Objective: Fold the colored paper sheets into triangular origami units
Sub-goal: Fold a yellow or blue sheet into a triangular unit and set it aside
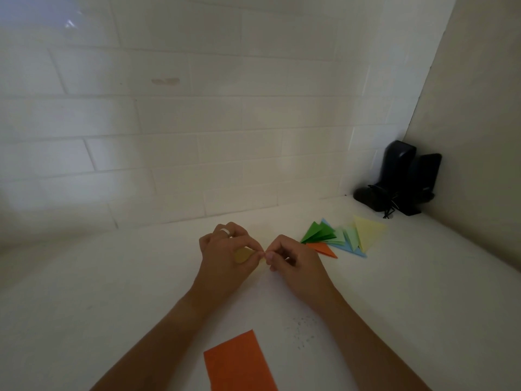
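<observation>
White counter (394, 292) fills the lower view and meets a pale tiled wall (197, 122), giving the person a flat place to crease against and to park finished work. Black speakers (406, 179) stand out of the way in the far right corner. Nearest the camera lies an unfolded orange rectangular paper sheet (239, 362), likely waiting its turn within easy reach. Right of the hands, a fanned pile of folded green, blue, yellow and orange paper triangles (341, 237) sits apart from the working spot, probably so completed units stay sorted. The left hand (225, 249) and right hand (293, 261) meet fingertip to fingertip at the centre, each grip narrow and pinching a small pale yellow folded paper piece (242, 255), mostly hidden, apparently to sharpen a crease.
</observation>
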`<action>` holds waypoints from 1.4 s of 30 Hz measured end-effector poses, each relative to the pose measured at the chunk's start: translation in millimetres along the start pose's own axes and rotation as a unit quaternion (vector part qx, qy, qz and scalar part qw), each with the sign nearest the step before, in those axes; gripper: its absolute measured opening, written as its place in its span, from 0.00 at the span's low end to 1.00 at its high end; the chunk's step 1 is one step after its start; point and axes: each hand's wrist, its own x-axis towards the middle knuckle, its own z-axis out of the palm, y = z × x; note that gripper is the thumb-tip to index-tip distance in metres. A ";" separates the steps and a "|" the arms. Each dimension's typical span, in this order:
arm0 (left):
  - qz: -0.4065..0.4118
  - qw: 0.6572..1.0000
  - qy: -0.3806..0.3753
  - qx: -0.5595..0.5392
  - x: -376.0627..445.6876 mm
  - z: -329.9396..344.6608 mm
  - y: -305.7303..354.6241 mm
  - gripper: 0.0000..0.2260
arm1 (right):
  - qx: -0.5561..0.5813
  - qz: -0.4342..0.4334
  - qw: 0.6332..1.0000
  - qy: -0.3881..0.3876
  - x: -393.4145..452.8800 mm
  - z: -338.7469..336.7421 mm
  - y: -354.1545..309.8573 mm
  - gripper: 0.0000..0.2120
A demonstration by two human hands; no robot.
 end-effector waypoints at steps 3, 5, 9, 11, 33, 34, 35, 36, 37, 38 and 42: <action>-0.031 0.999 0.002 -0.013 2.2 -0.7 3.4 0.03 | 0.001 0.006 1.000 0.023 0.4 -0.2 1.2 0.08; -0.045 0.998 0.014 -0.030 3.4 -2.5 2.0 0.02 | 0.009 0.020 0.999 0.040 0.4 -1.0 2.2 0.08; -0.061 0.995 0.019 -0.078 3.8 -5.4 0.8 0.02 | 0.016 0.034 0.998 0.044 0.8 -0.7 1.5 0.09; -0.065 0.994 0.015 -0.088 3.0 -5.8 0.4 0.05 | 0.016 0.039 0.998 0.039 0.8 -0.4 0.6 0.08; -0.109 0.986 0.072 -0.104 3.3 -8.2 6.3 0.09 | 0.022 0.044 0.997 0.052 0.3 -2.5 -2.4 0.09; -0.105 0.986 0.075 -0.105 3.2 -8.2 6.5 0.10 | 0.022 0.044 0.997 0.051 0.4 -2.6 -2.4 0.08; -0.102 0.986 0.077 -0.107 2.9 -8.3 6.8 0.10 | 0.021 0.045 0.997 0.051 0.5 -2.6 -2.2 0.08; -0.099 0.986 0.078 -0.109 2.8 -8.3 6.9 0.10 | 0.021 0.046 0.997 0.051 0.7 -2.7 -2.1 0.09; -0.097 0.986 0.077 -0.111 2.9 -7.8 6.5 0.10 | 0.021 0.047 0.997 0.051 0.8 -2.7 -2.0 0.09; -0.097 0.986 0.074 -0.114 2.7 -7.4 6.0 0.11 | 0.021 0.048 0.997 0.051 0.8 -2.7 -2.2 0.09; -0.098 0.986 0.070 -0.116 3.8 -6.4 4.7 0.13 | 0.025 0.050 0.997 0.051 0.2 -2.9 -3.0 0.09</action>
